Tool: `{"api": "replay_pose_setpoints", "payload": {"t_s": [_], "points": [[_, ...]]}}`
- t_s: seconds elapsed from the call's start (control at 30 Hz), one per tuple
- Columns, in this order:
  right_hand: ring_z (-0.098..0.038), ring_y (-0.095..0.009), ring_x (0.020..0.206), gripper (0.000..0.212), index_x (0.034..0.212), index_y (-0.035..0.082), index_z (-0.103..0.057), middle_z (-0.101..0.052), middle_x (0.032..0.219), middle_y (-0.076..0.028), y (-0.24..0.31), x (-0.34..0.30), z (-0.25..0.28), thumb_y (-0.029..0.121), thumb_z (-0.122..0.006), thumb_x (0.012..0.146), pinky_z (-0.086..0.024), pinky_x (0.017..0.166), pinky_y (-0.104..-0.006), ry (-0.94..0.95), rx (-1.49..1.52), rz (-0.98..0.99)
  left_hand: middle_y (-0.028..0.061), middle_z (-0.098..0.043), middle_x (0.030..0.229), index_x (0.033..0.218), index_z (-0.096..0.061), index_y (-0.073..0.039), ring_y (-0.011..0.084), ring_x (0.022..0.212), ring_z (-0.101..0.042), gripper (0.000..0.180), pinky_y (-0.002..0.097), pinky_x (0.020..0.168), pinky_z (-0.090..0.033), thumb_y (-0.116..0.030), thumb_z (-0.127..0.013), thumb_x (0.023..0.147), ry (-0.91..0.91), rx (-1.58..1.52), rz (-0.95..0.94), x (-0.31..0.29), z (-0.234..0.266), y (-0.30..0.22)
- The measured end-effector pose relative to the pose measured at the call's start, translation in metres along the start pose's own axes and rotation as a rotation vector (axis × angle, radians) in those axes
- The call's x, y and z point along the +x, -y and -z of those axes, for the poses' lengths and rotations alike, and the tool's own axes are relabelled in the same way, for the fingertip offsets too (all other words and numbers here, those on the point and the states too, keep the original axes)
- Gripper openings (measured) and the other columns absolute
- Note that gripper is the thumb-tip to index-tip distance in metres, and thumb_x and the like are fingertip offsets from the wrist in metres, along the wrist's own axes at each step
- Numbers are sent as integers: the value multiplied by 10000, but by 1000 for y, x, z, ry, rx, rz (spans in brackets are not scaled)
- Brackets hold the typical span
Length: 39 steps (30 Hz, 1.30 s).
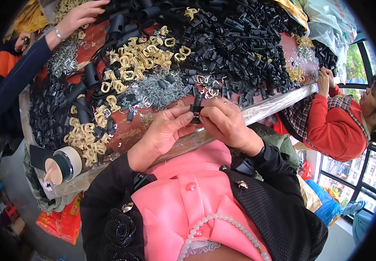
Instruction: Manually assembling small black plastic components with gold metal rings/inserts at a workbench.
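Close to the table's near edge, both my hands meet at a small black plastic part (pixel 196 108). My left hand (pixel 168 130) pinches it between thumb and fingers from one side. On the other side, my right hand (pixel 227 123) is closed, its curled fingertips pressed against the same part. Its finer shape is partly covered by my fingers. Just beyond my hands lie a heap of small silvery metal springs or clips (pixel 159 90) and some whitish hook-shaped pieces (pixel 211 87). A pile of cream-coloured plastic rings (pixel 142 56) sits farther back.
Loose black parts (pixel 235 39) cover much of the red table (pixel 129 130). A round container (pixel 68 161) and a dark flat phone-like slab (pixel 40 157) stand at the near left corner. A co-worker in red (pixel 338 126) works at right; another person's arm (pixel 27 65) reaches in at left.
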State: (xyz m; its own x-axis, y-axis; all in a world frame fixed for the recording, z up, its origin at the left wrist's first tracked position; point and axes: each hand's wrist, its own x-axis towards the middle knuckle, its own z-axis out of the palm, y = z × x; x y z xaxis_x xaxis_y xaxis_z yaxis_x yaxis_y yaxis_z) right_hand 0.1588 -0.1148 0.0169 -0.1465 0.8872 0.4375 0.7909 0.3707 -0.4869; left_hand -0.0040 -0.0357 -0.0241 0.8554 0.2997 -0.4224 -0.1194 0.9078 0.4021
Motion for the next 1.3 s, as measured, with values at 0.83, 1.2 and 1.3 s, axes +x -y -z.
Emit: {"api": "replay_pose_setpoints", "payload": {"t_s": [0.83,1.2,1.3], "points": [[-511,-289,689,174,839,24,-500,-500,797,-111,-74,6,3,92,-601,715,-423,585,-319,191,-129,-245,109,-573,996,1049,-516,24,172,907,-563,286,281,825,-445,-69,-565,784,-56,100,-83,0,1,-7],[-515,-267,691,141,861,12,-512,-494,844,-113,-88,1,56,43,-569,736,-428,589,-295,-251,-439,-344,146,-547,1055,1030,-531,31,188,950,-542,289,313,890,-400,-73,-588,766,17,127,-142,3,11,-6],[-526,-258,691,156,872,9,-517,-500,847,-117,-92,-7,66,40,-578,731,-434,585,-295,-223,-455,-457,142,-545,1063,1033,-531,30,187,951,-542,296,315,895,-393,-78,-592,764,22,127,-144,3,12,-5]]}}
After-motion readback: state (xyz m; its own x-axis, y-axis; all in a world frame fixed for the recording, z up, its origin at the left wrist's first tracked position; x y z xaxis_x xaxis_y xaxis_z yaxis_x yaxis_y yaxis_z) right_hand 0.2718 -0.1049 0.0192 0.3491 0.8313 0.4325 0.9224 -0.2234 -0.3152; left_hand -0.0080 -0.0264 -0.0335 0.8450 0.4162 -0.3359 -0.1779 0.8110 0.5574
